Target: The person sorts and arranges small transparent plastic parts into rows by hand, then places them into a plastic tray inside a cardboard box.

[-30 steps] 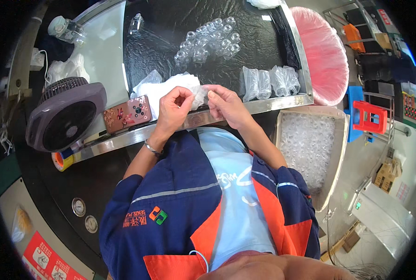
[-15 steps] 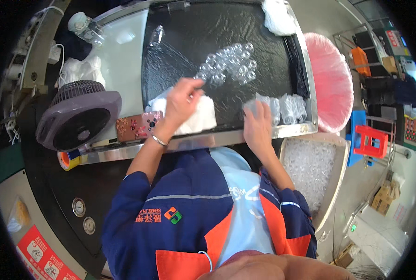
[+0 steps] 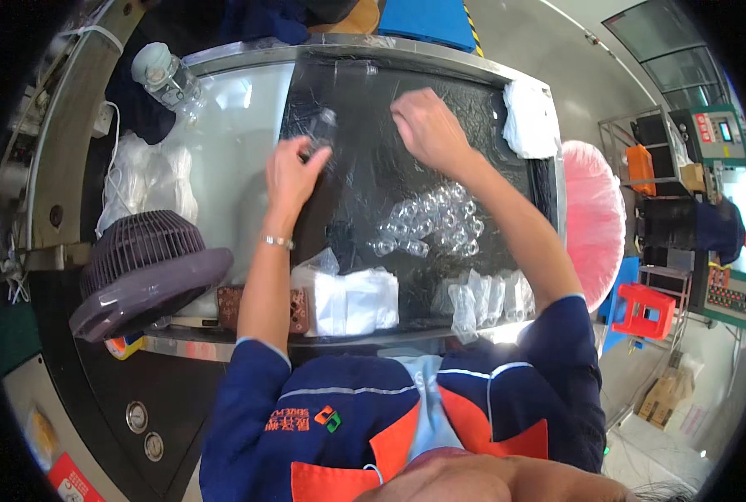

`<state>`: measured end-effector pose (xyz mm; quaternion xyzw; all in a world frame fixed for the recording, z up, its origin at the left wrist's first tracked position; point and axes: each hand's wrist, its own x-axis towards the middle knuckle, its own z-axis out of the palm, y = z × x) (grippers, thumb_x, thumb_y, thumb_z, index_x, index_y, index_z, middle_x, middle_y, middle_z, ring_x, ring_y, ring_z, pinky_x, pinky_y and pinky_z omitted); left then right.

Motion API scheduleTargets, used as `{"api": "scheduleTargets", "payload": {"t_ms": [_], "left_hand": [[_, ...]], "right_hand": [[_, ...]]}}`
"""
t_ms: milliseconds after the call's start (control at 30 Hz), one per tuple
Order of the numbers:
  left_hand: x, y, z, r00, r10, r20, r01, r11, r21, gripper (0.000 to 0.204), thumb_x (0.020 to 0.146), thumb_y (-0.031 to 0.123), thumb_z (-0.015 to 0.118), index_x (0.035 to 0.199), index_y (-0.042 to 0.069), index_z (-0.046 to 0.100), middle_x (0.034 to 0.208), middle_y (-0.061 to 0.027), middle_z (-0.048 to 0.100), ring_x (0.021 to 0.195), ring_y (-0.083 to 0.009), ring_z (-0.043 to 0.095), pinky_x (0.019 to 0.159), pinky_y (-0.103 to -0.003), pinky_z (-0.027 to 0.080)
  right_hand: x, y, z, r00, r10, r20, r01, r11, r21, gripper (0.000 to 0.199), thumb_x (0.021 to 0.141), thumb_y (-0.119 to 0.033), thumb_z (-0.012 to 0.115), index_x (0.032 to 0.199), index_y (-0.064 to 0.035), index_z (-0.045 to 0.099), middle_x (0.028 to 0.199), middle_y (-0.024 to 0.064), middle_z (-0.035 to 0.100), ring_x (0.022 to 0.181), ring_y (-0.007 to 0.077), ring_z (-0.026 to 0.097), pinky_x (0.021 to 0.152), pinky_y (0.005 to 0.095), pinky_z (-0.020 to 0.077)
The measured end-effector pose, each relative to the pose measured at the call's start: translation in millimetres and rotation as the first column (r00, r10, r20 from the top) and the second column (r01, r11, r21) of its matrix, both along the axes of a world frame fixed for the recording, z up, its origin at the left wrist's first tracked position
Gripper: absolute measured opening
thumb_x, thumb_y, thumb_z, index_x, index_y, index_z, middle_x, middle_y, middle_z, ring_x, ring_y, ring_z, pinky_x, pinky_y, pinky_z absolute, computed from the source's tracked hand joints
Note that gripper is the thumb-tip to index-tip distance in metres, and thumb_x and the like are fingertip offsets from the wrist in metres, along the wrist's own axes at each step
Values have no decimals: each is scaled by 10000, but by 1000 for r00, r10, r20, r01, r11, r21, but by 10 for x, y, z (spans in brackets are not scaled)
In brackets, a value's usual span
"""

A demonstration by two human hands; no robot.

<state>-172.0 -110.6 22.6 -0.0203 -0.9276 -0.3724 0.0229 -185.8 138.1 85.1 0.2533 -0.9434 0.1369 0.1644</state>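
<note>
My left hand (image 3: 293, 174) is over the left part of the black table sheet (image 3: 352, 167), thumb and fingers closed at the near end of a small clear plastic bottle (image 3: 324, 125). To its right my right hand (image 3: 427, 125) is held over the far part of the sheet, fingers curled together; what they hold, if anything, is too small to make out. Nearer to me, a cluster of clear round-ended plastic pieces (image 3: 436, 219) lies on the sheet. Along the front edge are a stack of white plastic bags (image 3: 356, 301) and several filled clear bags (image 3: 482, 299).
A dark fan (image 3: 151, 272) stands at the left, with clear bags (image 3: 151, 180) and a lidded jar (image 3: 168, 75) beyond it. A white bundle (image 3: 532, 119) sits at the far right corner. Past the right edge are a pink-lined container (image 3: 592, 222) and a red stool (image 3: 643, 311).
Both hands have moved from the front edge to the far part of the table, the left to the bottle. The view has tilted up. A filled bag now lies with the others at front right.
</note>
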Motion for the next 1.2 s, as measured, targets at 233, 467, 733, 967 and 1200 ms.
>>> {"api": "scheduleTargets", "payload": {"t_ms": [233, 467, 733, 967, 1200], "left_hand": [[898, -70, -175, 899, -429, -87, 438, 886, 154, 495, 645, 106, 793, 1120, 85, 656, 1046, -76, 666, 1122, -290, 540, 924, -398, 432], [926, -36, -210, 880, -453, -141, 466, 881, 78, 579, 623, 100, 808, 1168, 54, 619, 1275, -155, 543, 1208, -349, 462, 1019, -437, 380], [1331, -146, 219, 850, -283, -444, 373, 919, 130, 444, 682, 77, 788, 1067, 37, 571, 1020, -157, 590, 917, -354, 609, 757, -399, 522], [2219, 19, 104, 887, -439, 144, 451, 890, -60, 212, 795, 178, 698, 885, 30, 575, 845, -190, 631, 731, -379, 640, 627, -463, 521], [2268, -94, -156, 933, -354, 64, 350, 934, 63, 193, 878, 183, 568, 846, 24, 672, 834, -203, 663, 770, -385, 643, 683, -447, 511]], "right_hand": [[-1213, -367, -639, 989, -128, -72, 137, 981, 137, 405, 771, -272, 725, 1060, -38, 566, 1022, 139, 596, 968, 310, 562, 835, 425, 464], [-1097, -336, -668, 965, -227, 127, 233, 972, -35, 448, 742, -170, 750, 1086, -14, 507, 1038, 150, 532, 1014, 341, 545, 867, 430, 463], [178, -99, 113, 994, -101, -44, 86, 959, -272, 487, 671, -16, 751, 1081, -13, 489, 1053, 163, 552, 996, 349, 553, 852, 422, 470], [1287, -132, 354, 958, -287, -17, 250, 862, -441, 546, 651, 0, 790, 1103, -6, 483, 1048, 156, 558, 900, 286, 589, 790, 374, 491], [2052, -150, 420, 941, -333, -68, 278, 869, -408, 443, 704, -49, 754, 1082, 1, 528, 1067, 170, 547, 927, 348, 574, 811, 407, 490]]}}
